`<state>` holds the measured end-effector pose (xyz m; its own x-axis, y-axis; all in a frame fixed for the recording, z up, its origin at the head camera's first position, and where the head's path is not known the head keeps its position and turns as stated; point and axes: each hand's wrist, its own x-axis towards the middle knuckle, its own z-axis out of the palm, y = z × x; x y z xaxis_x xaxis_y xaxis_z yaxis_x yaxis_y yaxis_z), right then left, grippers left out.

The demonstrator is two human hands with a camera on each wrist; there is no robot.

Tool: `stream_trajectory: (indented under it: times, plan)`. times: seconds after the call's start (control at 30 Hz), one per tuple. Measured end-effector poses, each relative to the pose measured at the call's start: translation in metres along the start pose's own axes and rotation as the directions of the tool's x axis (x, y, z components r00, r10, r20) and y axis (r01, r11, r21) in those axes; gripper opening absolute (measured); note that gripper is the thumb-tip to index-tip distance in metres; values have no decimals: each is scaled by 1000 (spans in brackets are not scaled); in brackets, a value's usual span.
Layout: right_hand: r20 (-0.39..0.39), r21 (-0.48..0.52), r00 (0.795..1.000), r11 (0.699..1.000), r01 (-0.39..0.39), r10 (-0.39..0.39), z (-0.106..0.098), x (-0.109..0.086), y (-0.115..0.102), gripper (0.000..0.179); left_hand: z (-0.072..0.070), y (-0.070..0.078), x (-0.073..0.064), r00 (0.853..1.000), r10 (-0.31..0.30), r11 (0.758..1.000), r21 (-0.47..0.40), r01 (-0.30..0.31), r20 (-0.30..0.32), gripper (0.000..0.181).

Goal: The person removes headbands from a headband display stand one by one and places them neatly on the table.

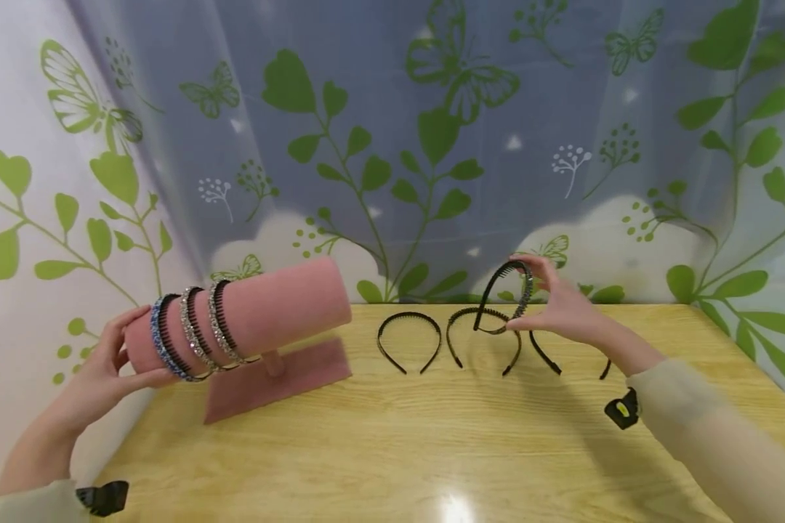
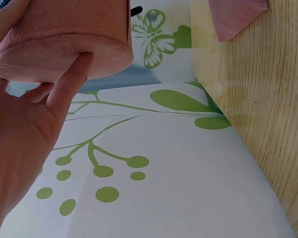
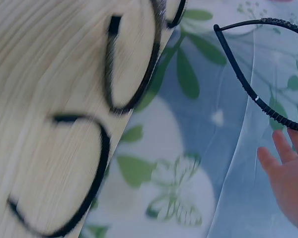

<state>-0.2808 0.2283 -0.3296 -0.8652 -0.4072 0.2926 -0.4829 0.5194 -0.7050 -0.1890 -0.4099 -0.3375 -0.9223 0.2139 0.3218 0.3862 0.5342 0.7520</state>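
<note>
My left hand (image 1: 101, 370) grips the left end of a pink plush roll (image 1: 294, 298) on a display stand; its post joins a pink base (image 1: 301, 374). In the left wrist view, the thumb presses against the roll's flat end face (image 2: 44, 54). A blue beaded headband (image 1: 160, 341) and two silvery beaded headbands circle the roll's left half. My right hand (image 1: 572, 309) holds a dark headband (image 1: 528, 289) with a sparkling outer face between thumb and fingers, raised above the table. The right wrist view shows this headband (image 3: 238, 72) beyond the fingertips.
On the wooden table (image 1: 392, 450), a black headband (image 1: 408, 314) and another dark headband (image 1: 451, 341) lie in a row. A third headband (image 1: 546, 354) is partly hidden by my right hand and forearm. A leaf-and-butterfly curtain (image 1: 366, 94) hangs behind the table.
</note>
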Motion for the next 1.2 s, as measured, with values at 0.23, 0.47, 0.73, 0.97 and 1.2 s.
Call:
stream_trajectory:
  times: [0.23,0.47,0.73,0.97,1.2]
  plan:
    - [-55,-79,996,994,-80,76,-32,-32,7,103,-3,3,8,1000,-8,1000,13,8,2,98]
    - [-85,-88,989,988,-130,123,-48,-52,17,105,-2,2,6,1000,-20,1000,14,20,3,97]
    - [-85,-116,979,974,-193,184,-61,-67,31,105,-1,-1,1,1000,-21,1000,13,21,3,98]
    - [-108,-229,977,952,-205,184,-76,-83,39,101,0,-2,5,1000,-3,1000,8,3,-4,97]
    - [-153,-218,968,949,-227,196,-85,-102,58,103,1,-2,1,1000,-15,1000,15,14,12,97]
